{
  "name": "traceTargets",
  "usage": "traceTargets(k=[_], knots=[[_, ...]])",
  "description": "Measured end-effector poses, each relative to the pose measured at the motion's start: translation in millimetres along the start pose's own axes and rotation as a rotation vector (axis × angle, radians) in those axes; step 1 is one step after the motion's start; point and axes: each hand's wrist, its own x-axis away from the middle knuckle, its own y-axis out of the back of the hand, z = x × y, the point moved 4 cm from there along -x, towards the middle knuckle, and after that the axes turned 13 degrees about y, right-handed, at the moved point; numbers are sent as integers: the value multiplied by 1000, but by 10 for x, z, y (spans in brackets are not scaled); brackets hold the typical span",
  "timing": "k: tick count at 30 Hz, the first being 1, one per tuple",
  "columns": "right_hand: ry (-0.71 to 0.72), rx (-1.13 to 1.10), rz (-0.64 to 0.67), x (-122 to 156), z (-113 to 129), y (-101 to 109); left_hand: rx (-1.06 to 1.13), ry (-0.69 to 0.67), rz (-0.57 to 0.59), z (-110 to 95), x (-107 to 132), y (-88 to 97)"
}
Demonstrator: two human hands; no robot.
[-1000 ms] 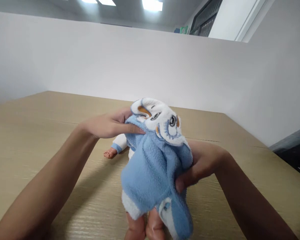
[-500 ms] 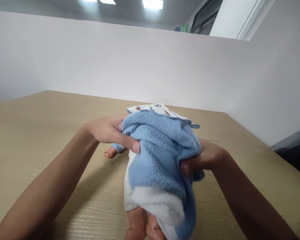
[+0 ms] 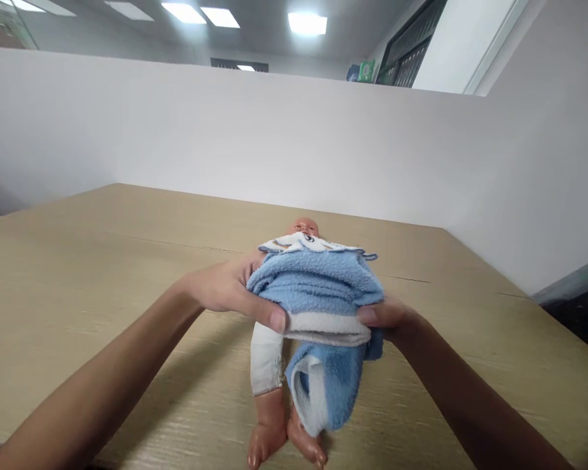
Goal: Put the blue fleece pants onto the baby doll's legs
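the left hand (image 3: pixel 225 292) is closed on the bunched blue terry garment (image 3: pixel 318 294), thumb pressed over its front edge at the white trim, the other fingers hidden behind the cloth. the right hand (image 3: pixel 389 320) grips the opposite end the same way — thumb on top of the white band, the rest tucked under the fabric. the garment is gathered into a thick roll held between both hands above the baby doll (image 3: pixel 274 391), with a blue sleeve hanging down in front of the doll's legs. the doll lies on its back on the wooden table (image 3: pixel 102 274), bare feet toward the camera, head just showing beyond the roll — its white-clad side visible below the left thumb. a white partition wall (image 3: pixel 225 130) stands behind the table.
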Motion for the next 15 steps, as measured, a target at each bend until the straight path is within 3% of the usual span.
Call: traceTargets(k=[5, 11, 15], knots=[[-17, 99, 69, 215, 3, -253, 235, 61, -195, 381, 230, -335], [-150, 519, -197, 478, -43, -486, 363, 195, -448, 714, 558, -1007], [-141, 770, -185, 553, -96, -713, 246, 329, -704, 892, 688, -1269]])
